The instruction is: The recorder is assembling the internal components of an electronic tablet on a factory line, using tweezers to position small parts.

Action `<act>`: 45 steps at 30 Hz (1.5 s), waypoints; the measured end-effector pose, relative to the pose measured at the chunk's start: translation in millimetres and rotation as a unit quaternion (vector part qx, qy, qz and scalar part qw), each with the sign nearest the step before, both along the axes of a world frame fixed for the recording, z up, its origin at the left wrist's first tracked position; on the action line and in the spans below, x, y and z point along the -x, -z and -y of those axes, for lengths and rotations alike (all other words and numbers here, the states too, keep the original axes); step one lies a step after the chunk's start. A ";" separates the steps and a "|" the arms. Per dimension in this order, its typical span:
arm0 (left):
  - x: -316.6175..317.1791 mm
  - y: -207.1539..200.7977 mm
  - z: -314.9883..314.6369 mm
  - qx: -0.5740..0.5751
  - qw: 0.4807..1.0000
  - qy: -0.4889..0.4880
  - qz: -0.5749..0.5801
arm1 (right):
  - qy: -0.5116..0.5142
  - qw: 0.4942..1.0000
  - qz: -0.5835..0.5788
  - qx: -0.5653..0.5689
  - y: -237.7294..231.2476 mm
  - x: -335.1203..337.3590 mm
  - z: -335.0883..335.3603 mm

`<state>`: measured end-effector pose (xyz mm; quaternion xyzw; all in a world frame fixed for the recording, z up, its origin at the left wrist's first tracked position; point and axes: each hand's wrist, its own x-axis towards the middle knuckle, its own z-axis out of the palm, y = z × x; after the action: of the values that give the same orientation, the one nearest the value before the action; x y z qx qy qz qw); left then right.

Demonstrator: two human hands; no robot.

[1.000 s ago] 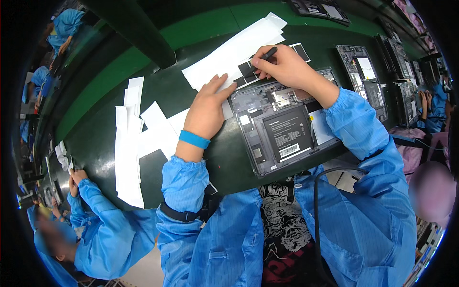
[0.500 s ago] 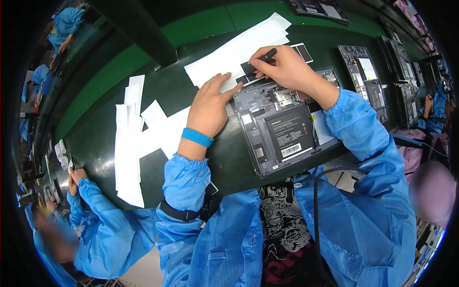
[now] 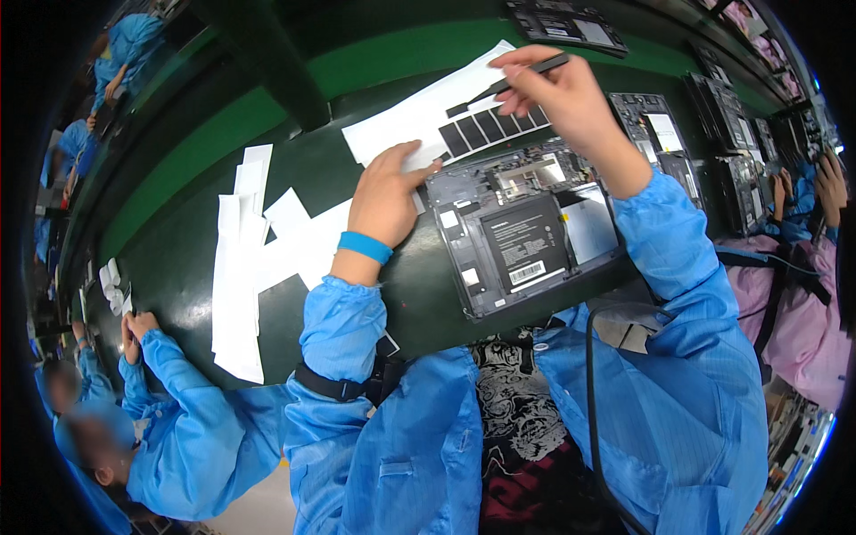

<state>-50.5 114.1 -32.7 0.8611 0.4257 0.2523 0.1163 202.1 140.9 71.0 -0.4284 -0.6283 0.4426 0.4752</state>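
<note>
My right hand (image 3: 557, 89) grips slim black tweezers (image 3: 535, 67) above the white sheets (image 3: 419, 111). A small dark piece (image 3: 457, 111) shows near the tweezers' tip; whether it is held there I cannot tell. Below it runs a white strip with a row of black rectangular stickers (image 3: 489, 127), partly hidden by my right fingers. My left hand (image 3: 385, 196) rests at the strip's left end, fingers stretched out and thumb apart. Right of that hand lies an opened tablet-like device (image 3: 464, 259), its black battery (image 3: 526, 242) and circuit board (image 3: 526, 178) exposed.
More white paper sheets (image 3: 236, 285) lie to the left on the dark green table (image 3: 178, 267). Further opened devices (image 3: 655, 134) stand at the right, and another (image 3: 571, 27) at the far edge. A co-worker in blue (image 3: 187, 419) sits at the left. A dark post (image 3: 267, 62) rises behind the sheets.
My right hand with the tweezers has lifted away up and to the right, uncovering the row of black stickers. My left hand stays nearly in place.
</note>
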 end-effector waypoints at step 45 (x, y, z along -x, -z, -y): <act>-136.9 -65.3 5.3 0.248 0.953 -0.170 0.029 | 0.003 0.997 -0.013 0.077 56.9 -88.3 43.2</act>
<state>86.3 108.8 32.6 0.7123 0.6116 0.1797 0.2938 290.4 97.7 14.1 -0.4597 -0.5845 0.4943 0.4501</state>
